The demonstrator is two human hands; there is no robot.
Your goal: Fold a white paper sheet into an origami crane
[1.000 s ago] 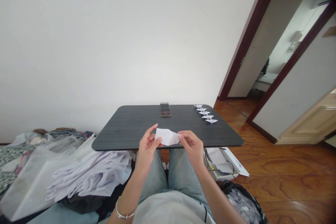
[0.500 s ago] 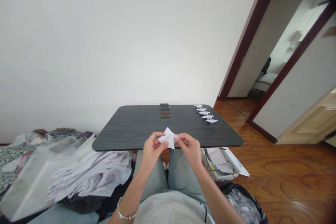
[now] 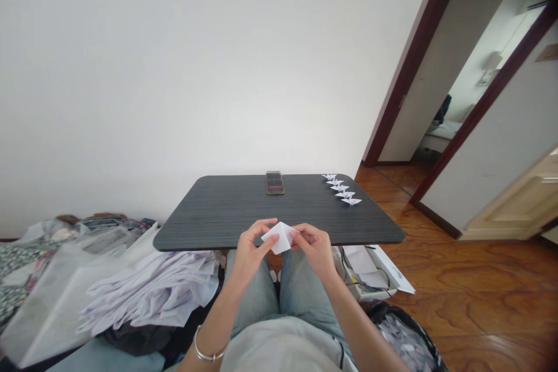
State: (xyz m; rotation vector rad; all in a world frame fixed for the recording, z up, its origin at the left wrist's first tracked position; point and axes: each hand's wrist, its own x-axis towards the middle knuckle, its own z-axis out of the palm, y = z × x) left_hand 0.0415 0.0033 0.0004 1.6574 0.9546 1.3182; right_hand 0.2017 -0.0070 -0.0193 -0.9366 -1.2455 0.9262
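"So, where is the folded paper (image 3: 283, 238) right now?"

"Held up at the near edge of the table (image 3: 218, 206), between the left hand (image 3: 255, 243) and the right hand (image 3: 311, 244). For a clean fold, I'd line the edges up before pressing any crease, and pinch lightly so the thin sheet doesn't buckle."

"How do the hands sit?"

"Each is nearly closed in a pinch on the paper. The left thumb lies on its face, the index finger stretched along the upper edge; the right thumb and fingers nip the opposite side. The arms (image 3: 226, 299) converge from the table's near side."

"And farther off?"

"Small folded paper shapes (image 3: 339, 188) line the table's right side, and a phone (image 3: 275, 183) lies by its far edge."
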